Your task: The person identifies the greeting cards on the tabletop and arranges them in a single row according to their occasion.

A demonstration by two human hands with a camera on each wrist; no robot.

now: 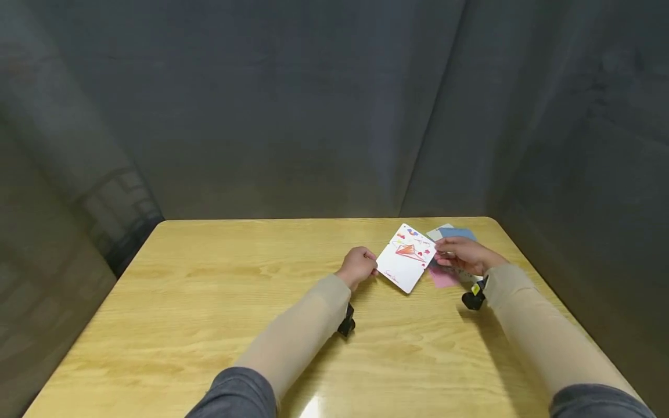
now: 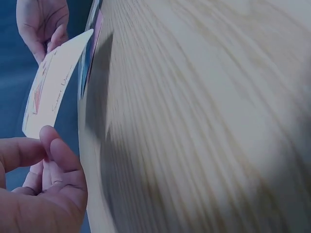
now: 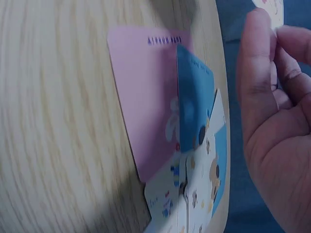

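Observation:
A white card (image 1: 407, 257) with an orange drawing and small hearts is held a little above the wooden table (image 1: 209, 302) between both hands. My left hand (image 1: 358, 266) pinches its near left edge; in the left wrist view the card (image 2: 51, 85) bows between the fingers (image 2: 58, 155). My right hand (image 1: 460, 253) pinches the card's far right edge. Under the right hand lies a small pile of cards: a pink card (image 3: 146, 107), a blue card (image 3: 195, 97) and patterned white ones (image 3: 194, 194). The pink card (image 1: 443, 277) pokes out below the right hand.
The pile sits near the table's far right corner, with the blue card (image 1: 457, 233) close to the back edge. A dark curtain (image 1: 334, 104) hangs behind and beside the table. Black wrist cameras (image 1: 473, 299) hang under both forearms.

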